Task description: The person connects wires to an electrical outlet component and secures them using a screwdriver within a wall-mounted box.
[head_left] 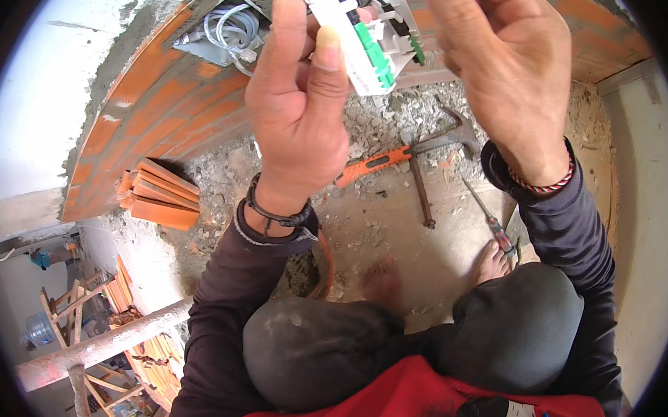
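Fingers of my left hand (298, 97) pinch the white socket (363, 37) up by the brick wall (155, 104), my right hand (508, 63) curls loosely at its far edge, and I'd best hold it steady, wires (230, 29) unstrained.

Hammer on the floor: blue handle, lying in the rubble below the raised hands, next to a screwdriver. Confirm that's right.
Not quite: the hammer has an orange handle, not blue, as the head view shows. The rest stands: it lies in the rubble below the left hand and right hand, with a screwdriver nearby.
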A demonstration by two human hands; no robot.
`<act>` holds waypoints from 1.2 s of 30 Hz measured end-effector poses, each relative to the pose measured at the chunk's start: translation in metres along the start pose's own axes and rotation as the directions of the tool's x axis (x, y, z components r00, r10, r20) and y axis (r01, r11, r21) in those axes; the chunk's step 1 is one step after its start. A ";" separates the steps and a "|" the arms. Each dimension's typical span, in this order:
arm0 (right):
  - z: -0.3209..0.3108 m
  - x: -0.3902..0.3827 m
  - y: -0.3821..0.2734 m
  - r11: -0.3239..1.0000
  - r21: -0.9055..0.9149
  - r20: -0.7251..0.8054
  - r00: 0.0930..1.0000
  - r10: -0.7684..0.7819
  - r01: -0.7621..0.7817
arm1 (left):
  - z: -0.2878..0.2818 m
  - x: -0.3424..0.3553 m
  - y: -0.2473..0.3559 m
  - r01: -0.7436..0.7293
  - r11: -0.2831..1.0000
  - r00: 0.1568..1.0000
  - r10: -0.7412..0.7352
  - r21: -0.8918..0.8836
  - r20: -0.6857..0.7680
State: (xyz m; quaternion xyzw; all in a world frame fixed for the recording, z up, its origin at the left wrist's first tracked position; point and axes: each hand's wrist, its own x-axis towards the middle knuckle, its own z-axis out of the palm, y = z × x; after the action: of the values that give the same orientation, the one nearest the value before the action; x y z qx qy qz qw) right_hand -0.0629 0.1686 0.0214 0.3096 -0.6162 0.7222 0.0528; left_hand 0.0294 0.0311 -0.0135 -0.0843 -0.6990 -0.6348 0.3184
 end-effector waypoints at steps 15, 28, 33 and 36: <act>0.009 -0.016 -0.006 0.959 -0.279 0.241 0.970 0.025 0.045 | -0.002 -0.003 0.000 0.106 0.972 0.993 -0.115 -0.212 -0.030; 0.017 -0.020 0.007 0.974 -0.223 0.064 0.996 0.066 -0.050 | 0.009 -0.002 -0.018 -0.109 0.982 0.991 0.119 0.154 -0.059; 0.016 -0.016 -0.010 0.977 -0.193 0.099 0.989 0.106 -0.086 | 0.005 -0.003 -0.007 -0.037 0.973 0.997 0.053 0.229 -0.064; 0.018 -0.017 -0.007 0.976 -0.002 0.098 0.971 0.217 -0.218 | 0.001 -0.002 -0.018 -0.120 0.963 0.990 0.133 0.242 -0.040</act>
State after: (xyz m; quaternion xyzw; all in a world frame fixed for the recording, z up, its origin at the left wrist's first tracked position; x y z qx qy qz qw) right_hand -0.0394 0.1584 0.0194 0.2753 -0.6450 0.7105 -0.0583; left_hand 0.0210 0.0296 -0.0300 -0.0720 -0.7543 -0.5265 0.3857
